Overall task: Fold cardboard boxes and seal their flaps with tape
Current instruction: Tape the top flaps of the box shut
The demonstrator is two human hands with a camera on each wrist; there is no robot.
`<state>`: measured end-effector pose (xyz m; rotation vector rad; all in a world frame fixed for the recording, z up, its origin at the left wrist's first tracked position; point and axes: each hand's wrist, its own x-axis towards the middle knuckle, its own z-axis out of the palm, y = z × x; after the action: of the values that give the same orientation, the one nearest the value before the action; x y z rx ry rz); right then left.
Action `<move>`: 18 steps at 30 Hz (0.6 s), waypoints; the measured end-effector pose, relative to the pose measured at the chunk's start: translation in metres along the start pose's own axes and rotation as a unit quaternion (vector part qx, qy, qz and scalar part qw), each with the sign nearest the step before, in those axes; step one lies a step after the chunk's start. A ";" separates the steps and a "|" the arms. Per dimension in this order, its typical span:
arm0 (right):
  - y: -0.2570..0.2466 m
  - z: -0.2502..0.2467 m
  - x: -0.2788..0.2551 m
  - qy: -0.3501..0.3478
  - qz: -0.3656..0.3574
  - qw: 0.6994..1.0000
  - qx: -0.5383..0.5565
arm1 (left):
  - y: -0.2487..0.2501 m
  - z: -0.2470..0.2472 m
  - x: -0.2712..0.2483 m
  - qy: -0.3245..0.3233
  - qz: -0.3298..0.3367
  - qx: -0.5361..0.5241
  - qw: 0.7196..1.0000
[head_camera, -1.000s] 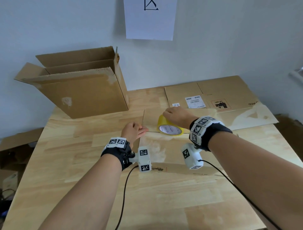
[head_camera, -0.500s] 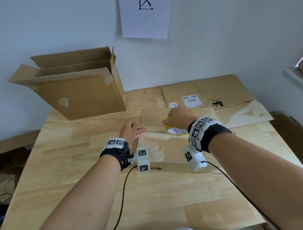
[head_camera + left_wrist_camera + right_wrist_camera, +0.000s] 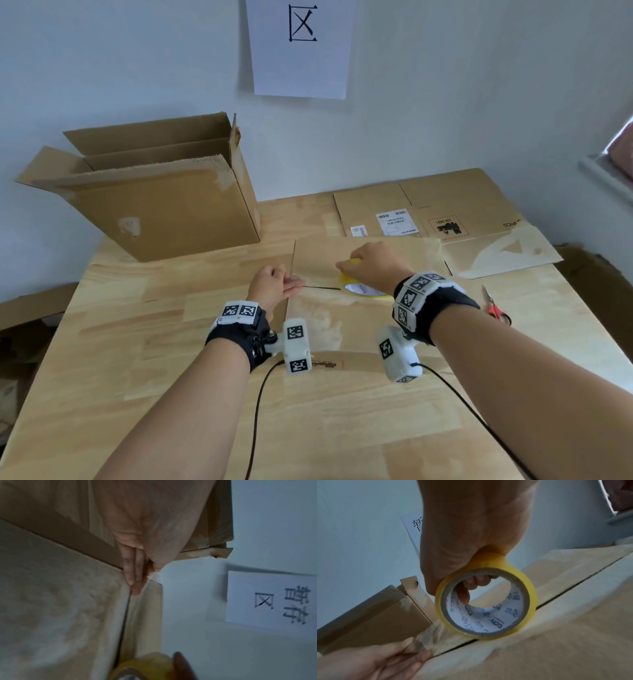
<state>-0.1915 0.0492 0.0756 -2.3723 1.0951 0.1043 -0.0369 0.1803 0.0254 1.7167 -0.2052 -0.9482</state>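
Two closed flaps of a folded box [image 3: 346,329], meeting along a dark seam [image 3: 320,288], lying on the wooden table [image 3: 137,394] straight ahead. Standing on edge over that seam, a yellow tape roll [image 3: 363,289], gripped by the right hand [image 3: 373,267] with fingers hooked through the core and palm over the top. Stretched from the roll back toward the box's left edge, a clear strip of tape [image 3: 428,635], its free end at the left end of the seam. Pressed on that end, the left hand [image 3: 274,286], fingers [image 3: 132,574] straight and laid flat along the seam at the corner of the box, gripping nothing. Beyond the folded box, against the wall, a flattened carton [image 3: 428,209] with white shipping labels and a red printed mark. Right of the folded box, near the table's edge, red-handled scissors [image 3: 495,306], apart from it. Left of the folded box and farther back, an open cardboard box [image 3: 164,209] with its flaps raised, resting at the table's rear corner. Above the folded box on the pale wall, a white paper sign [image 3: 299,48] with black characters.
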 end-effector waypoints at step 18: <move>0.003 0.007 -0.005 0.013 -0.005 1.000 0.012 | 0.003 0.007 -0.010 0.119 0.027 0.205 0.971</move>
<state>-0.1957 0.0543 0.0696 -2.3631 1.0908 0.0575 -0.0474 0.1795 0.0322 2.1761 -0.3047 -0.6812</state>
